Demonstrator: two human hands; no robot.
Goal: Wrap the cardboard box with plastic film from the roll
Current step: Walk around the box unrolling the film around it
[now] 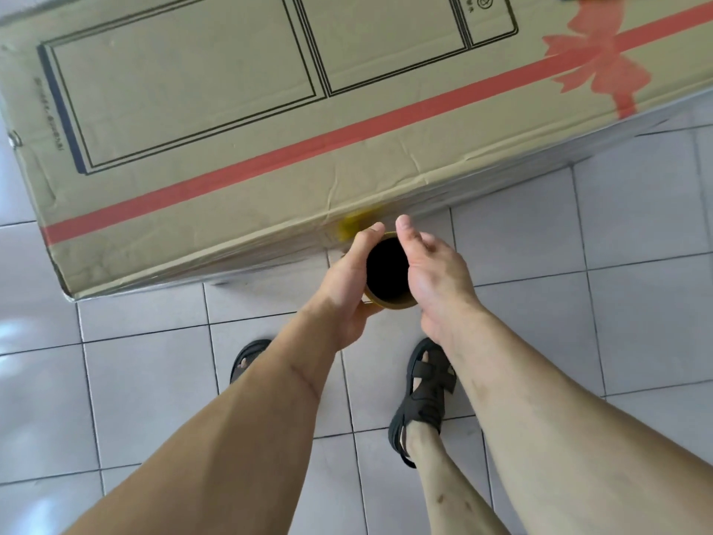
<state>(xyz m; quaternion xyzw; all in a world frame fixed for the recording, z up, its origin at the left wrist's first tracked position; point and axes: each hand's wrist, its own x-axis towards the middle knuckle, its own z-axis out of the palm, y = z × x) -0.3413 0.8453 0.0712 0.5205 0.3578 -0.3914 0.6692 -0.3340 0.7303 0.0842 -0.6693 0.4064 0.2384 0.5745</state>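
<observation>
Your left hand [349, 279] and right hand [434, 272] clasp the roll [387, 270] from both sides, palms pressed on; it's light, stiff-cored, its film clingy, just before the rigid cardboard box [270, 129].

The roll [387, 270] stands upright between the fingers [403, 225] of both hands, with the cardboard box [270, 121] just beyond the fingertips.

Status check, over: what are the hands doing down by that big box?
Both hands, left and right, clasp film roll upright against cardboard box side. Film shows along box's lower side. Nothing blocking; sandalled feet on tiled floor.
</observation>
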